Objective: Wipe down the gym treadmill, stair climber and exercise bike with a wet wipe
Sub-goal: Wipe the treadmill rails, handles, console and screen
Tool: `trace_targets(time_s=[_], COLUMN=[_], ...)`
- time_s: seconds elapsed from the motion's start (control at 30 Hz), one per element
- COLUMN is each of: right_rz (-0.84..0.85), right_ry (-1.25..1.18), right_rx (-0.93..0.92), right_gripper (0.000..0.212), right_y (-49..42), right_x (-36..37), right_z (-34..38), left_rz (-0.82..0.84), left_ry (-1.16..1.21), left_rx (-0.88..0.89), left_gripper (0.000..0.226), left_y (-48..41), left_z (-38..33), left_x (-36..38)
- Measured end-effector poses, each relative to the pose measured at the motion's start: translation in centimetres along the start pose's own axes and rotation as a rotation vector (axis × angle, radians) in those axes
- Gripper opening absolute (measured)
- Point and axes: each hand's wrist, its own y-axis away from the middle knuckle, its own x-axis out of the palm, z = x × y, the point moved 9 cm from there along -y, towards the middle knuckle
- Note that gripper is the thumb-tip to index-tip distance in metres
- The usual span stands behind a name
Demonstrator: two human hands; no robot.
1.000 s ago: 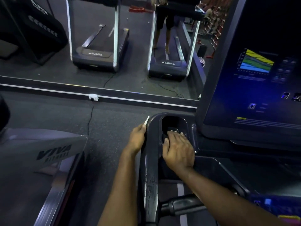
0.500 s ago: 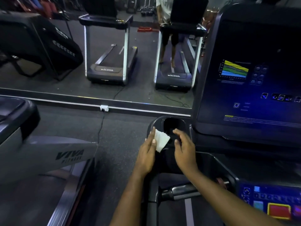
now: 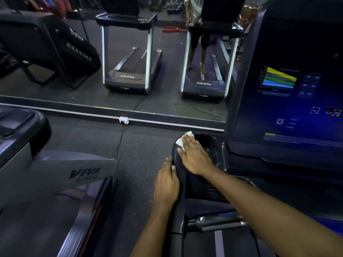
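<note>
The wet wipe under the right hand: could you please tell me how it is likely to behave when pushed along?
The wet wipe looks floppy: it bunches over the rounded console corner. It is probably light, so it likely slides only while the flat right hand presses it.

We stand over a dark, speckled rubber floor (image 3: 141, 151). On it rest the treadmill (image 3: 179, 184) we lean on, at right, and a neighbouring machine (image 3: 55, 175) lettered VIVA, at left, with a strip of floor between them. A thin black cable (image 3: 120, 140) runs across it to a white socket (image 3: 123, 120) at the foot of the mirror (image 3: 167, 93).
</note>
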Motion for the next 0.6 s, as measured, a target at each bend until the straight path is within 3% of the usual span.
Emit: trace_targets(time_s=[0.13,0.27,0.37,0.47,0.6], right_rz=[0.069,0.079,-0.017,-0.004,0.013], right_ry=[-0.159,-0.308,-0.136,0.031,0.001], right_rx=[0.184,0.153,0.031,-0.011,0.023], right_gripper=[0.066,0.068,0.066,0.067,0.065], right_y=[-3.4,1.2,7.3,10.3,8.6], right_x=[-0.9,0.2,0.4,0.7,0.2], right_z=[-1.0,0.8,1.9,2.1,2.7], left_rz=[-0.006,-0.026,-0.023,-0.017,-0.01], left_ry=[-0.064,-0.055,-0.029,-0.033,-0.023], left_rx=[0.025,0.015,-0.014,-0.041,-0.043], left_gripper=[0.047,0.046,0.045,0.045,0.044], left_y=[0.0,0.0,0.0,-0.1,0.1], left_z=[-0.2,-0.1,0.4,0.7,0.7], left_x=[-0.2,-0.4,-0.4,-0.3,-0.4])
